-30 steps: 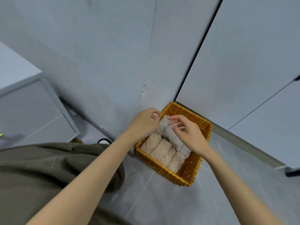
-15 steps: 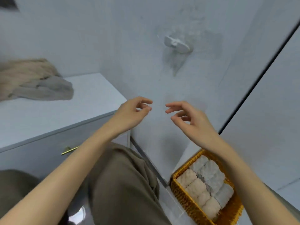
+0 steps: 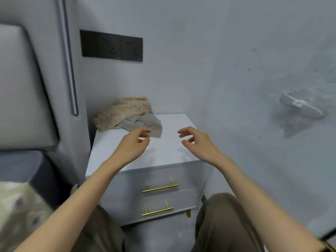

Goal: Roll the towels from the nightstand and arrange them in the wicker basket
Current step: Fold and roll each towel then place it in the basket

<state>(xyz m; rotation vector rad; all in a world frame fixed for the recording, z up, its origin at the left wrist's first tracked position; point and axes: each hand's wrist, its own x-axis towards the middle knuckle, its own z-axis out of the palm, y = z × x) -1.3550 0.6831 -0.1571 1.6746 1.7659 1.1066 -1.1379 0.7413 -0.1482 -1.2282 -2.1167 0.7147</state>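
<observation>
- Two towels lie heaped at the back left corner of the nightstand's surface (image 3: 169, 151): a beige towel (image 3: 125, 109) against the wall, and a grey towel (image 3: 145, 122) touching it in front and lying partly beneath it.
- Your left hand (image 3: 133, 145) hovers over the surface just in front of the grey towel. Its fingers are loosely curled and hold nothing. Whether a fingertip touches the cloth cannot be told.
- Your right hand (image 3: 197, 142) hangs above the right part of the surface, fingers relaxed and slightly spread, empty, apart from both towels.
- Below the surface, two drawers each carry a gold handle (image 3: 160, 188).
- On the wall above the towels sits a black socket panel (image 3: 111, 46).
</observation>
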